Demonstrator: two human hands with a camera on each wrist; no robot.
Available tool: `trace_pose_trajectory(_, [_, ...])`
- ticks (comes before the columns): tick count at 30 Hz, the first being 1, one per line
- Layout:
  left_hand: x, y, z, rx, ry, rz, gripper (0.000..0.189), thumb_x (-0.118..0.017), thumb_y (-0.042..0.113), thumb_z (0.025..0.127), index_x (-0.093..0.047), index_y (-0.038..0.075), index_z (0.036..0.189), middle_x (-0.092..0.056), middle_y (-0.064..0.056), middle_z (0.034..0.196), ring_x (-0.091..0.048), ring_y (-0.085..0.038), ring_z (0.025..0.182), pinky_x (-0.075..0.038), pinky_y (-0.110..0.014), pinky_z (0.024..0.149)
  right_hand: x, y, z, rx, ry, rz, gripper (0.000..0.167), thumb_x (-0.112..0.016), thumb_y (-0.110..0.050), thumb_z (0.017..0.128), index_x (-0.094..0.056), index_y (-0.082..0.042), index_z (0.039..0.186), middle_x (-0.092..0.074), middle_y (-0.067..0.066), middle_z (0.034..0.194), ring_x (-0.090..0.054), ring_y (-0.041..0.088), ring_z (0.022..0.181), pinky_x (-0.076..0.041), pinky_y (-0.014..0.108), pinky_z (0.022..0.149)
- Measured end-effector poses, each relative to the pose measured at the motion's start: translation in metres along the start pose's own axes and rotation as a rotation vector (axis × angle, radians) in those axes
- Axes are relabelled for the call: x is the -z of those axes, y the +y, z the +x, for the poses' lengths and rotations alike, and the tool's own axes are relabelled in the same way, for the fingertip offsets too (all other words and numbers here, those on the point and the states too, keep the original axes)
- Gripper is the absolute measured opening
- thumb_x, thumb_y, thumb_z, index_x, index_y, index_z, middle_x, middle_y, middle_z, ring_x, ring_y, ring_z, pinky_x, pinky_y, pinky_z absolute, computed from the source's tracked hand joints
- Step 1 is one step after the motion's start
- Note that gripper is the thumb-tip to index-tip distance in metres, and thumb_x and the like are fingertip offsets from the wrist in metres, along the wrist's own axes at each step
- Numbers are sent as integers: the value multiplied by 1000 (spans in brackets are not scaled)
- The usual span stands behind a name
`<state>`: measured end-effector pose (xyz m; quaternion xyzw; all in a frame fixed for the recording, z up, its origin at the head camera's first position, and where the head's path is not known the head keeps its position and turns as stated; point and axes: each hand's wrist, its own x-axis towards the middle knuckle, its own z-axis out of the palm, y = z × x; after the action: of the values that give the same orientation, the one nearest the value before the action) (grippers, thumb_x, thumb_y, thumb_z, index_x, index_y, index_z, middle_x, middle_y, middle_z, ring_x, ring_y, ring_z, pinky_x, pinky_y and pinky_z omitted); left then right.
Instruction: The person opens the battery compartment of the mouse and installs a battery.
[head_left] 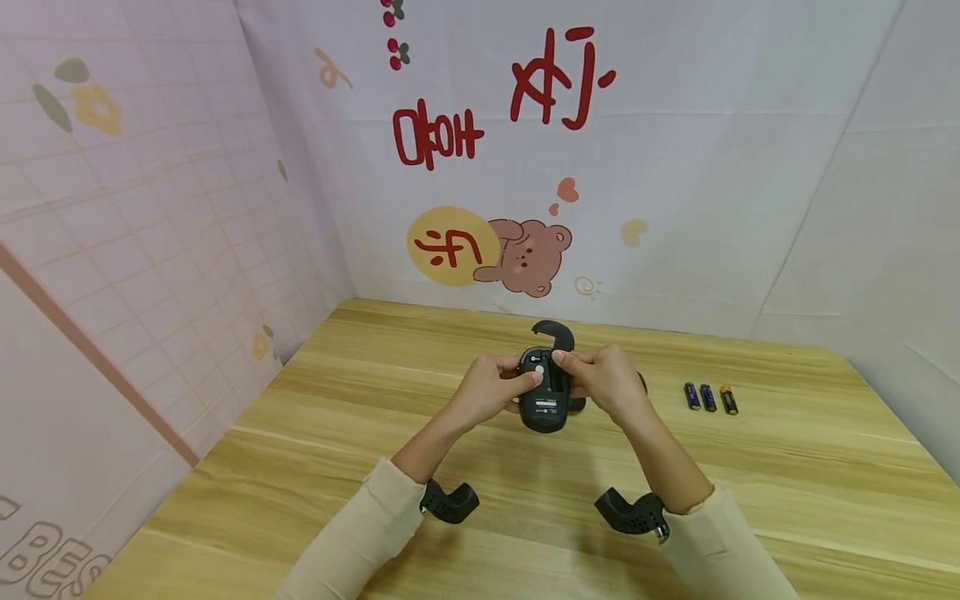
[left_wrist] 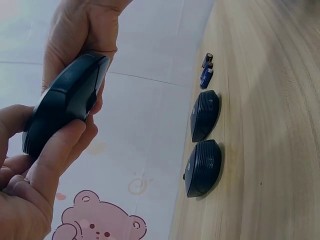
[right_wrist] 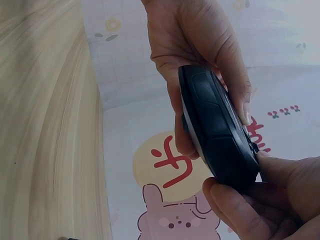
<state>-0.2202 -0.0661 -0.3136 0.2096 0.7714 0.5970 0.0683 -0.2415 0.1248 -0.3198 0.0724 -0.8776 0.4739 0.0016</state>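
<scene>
A black computer mouse (head_left: 543, 408) is held up above the table, its underside facing the head view with the battery slot uncovered. My left hand (head_left: 491, 387) grips it by one side, the thumb lying across the underside. On the opposite side my right hand (head_left: 607, 379) grips the mouse, its thumb tip at the upper edge of the slot. A curved black cover (head_left: 558, 333) juts out above that thumb; whether it is attached or pinched there I cannot tell. Both wrist views show the mouse (left_wrist: 65, 107) edge-on between the fingers of both hands.
Two more black mice, one nearer (left_wrist: 204, 168) and one farther (left_wrist: 205, 115), sit on the wooden table (head_left: 450, 550), partly hidden in the head view. Several small batteries (head_left: 708, 397) lie to the right. A printed cloth (head_left: 675, 167) hangs behind the table.
</scene>
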Motion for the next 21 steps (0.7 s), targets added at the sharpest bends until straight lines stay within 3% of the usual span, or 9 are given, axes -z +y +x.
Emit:
trace_pose_trajectory(8, [1,-3,-2,-8,39,-18,31,-58,7,91,-59,-7,118,-65,-19,98,-66,-20,81,-57,-35,63,-7,-3,5,30,81,-1,42,-61,-38,89,-72,1,97,-69,16,77,-68,23,67,-54,45,76])
trace_pose_trajectory(11, [2,-6,-2,-11,54,-22,30,-59,7,91,-60,-7,117,-65,-19,97,-66,-21,80,-57,-36,62,-12,-3,7,40,123,44,38,-64,-34,88,-71,1,100,-68,19,86,-68,23,67,-56,41,70])
trace_pose_trajectory(18, [8,-35,10,36,94,-34,33,-61,15,90,-60,-3,118,-66,-16,97,-67,-21,80,-57,-39,63,-26,-5,13,77,243,44,36,-69,-35,84,-72,-2,98,-67,18,93,-68,23,66,-57,34,62])
trace_pose_trajectory(21, [12,-34,8,60,112,-38,37,-62,17,90,-59,-3,120,-66,-16,97,-67,-21,79,-56,-40,66,-31,-7,15,66,251,98,38,-69,-36,83,-72,-2,99,-67,18,94,-68,25,70,-57,37,67])
